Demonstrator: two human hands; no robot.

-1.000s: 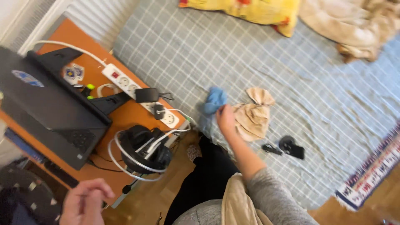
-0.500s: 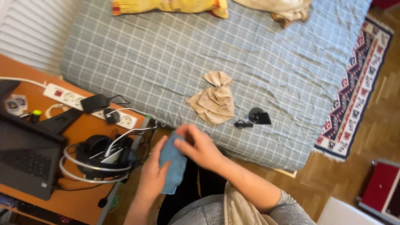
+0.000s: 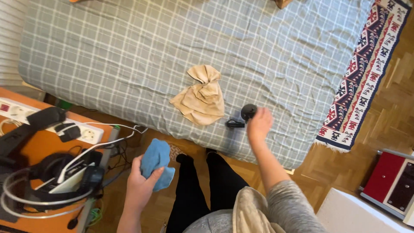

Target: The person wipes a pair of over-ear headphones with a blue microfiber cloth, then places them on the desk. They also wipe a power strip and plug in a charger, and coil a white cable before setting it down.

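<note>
Right hand [image 3: 259, 124] at the small black object [image 3: 248, 111] on the bed; left hand [image 3: 140, 186] closed around a blue cloth [image 3: 156, 161].

The right hand is stretched over the near edge of the checked bed cover [image 3: 129, 51], fingers loosely curled; whether anything is gripped cannot be told. The round black object lies just beyond its fingertips, touching or nearly so, with a second small dark piece [image 3: 235, 124] just to the left. The tan knotted cloth [image 3: 200, 97] lies farther left. The blue cloth is held low, near the desk with the headphones [image 3: 47, 181].

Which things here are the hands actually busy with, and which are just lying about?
In hand:
left hand holding blue cloth
right hand on small black device

Lying about:
beige cloth
headphones
power strip
patterned rug
</note>
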